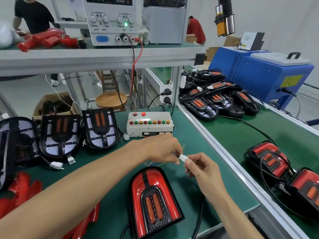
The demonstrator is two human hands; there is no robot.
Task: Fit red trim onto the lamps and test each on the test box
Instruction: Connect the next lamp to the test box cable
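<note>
Nearest on the green table (110, 209): one lamp with red trim fitted (154, 202), face up, its black cable running off the near edge. Just above it: left hand (162, 149) and right hand (201, 167), each pinching one half of a white plug connector (183, 158) at the fingertips, the halves touching; thin coloured wires trail from the left half. Near left edge: loose red trim pieces (20, 192). Mid-left: three untrimmed lamps (60, 135) in a row, white plugs lying before them. Beyond the hands: beige test box (149, 124) with a row of red, green and yellow lights. Right, on the conveyor belt (229, 135): two trimmed lamps (269, 159) near, a heap of untrimmed lamps (217, 97) farther. Upper shelf: bench power supply (112, 19).
</note>
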